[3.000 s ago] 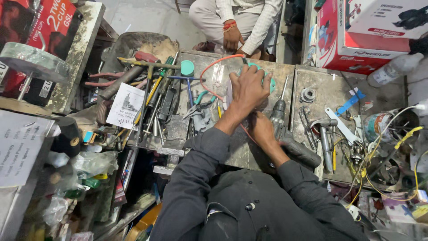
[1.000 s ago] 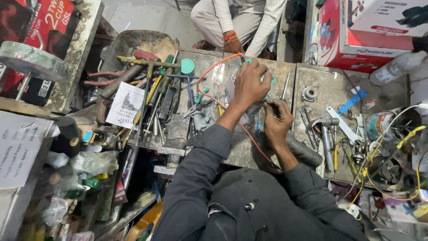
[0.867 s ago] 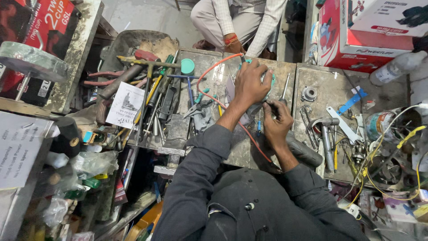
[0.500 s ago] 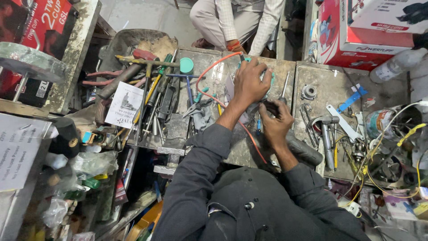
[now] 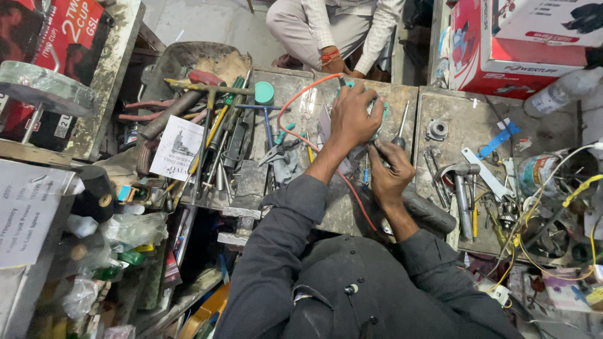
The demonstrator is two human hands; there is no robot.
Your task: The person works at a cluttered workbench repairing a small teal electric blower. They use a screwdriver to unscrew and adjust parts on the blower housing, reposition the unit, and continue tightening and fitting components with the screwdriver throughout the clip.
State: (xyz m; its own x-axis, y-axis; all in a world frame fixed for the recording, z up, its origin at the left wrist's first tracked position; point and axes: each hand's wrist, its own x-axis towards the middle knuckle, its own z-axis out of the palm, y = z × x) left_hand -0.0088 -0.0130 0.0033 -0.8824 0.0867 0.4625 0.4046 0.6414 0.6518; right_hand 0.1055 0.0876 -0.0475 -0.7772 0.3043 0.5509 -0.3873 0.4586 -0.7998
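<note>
Teal tool housing lies mid-worktop, mostly covered by the left hand spread over it; right hand pinches a screwdriver beside it. Orange wire, pliers, hammer surround.

Scuffed, stained matt metal bench top, dull grey steel hammer, glossy red cardboard box, white paper leaflet, smooth orange plastic-coated wire, dark matt cloth sleeve

Left hand hides most of teal part.
</note>
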